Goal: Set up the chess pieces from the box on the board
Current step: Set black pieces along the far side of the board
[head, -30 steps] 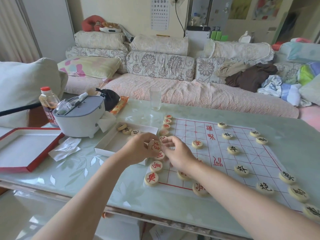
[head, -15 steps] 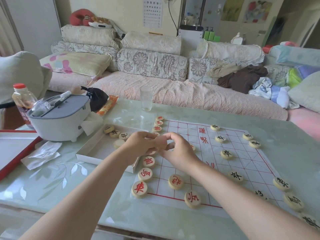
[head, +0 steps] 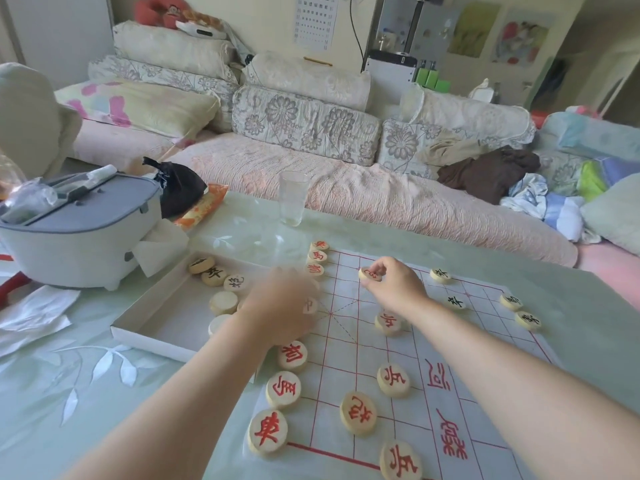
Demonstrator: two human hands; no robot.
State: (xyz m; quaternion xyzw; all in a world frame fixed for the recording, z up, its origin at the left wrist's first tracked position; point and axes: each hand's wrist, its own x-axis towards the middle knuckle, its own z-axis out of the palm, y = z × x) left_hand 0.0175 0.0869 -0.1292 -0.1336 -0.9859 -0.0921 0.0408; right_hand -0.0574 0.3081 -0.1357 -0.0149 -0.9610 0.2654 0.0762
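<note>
A white paper board [head: 349, 341] with red grid lines lies on the table. Round wooden pieces with red characters line its left edge and near rows; black-character pieces [head: 440, 275] sit at its right. My right hand [head: 391, 282] pinches a red-character piece [head: 370, 274] just above the board's far part. My left hand [head: 280, 306] is blurred over the seam between the board and the shallow white box [head: 149, 336]; I cannot tell whether it holds anything. Several pieces [head: 214, 276] remain in the box.
An empty glass [head: 293, 198] stands beyond the board. A grey-lidded white appliance [head: 76, 230], a black bag [head: 180, 188] and crumpled tissues [head: 34, 313] sit at the left. A sofa with cushions runs behind the table.
My two hands, together over the board's left edge, have separated. The right hand moved away with a red piece; the left hand shifted toward the box. The camera moved closer.
</note>
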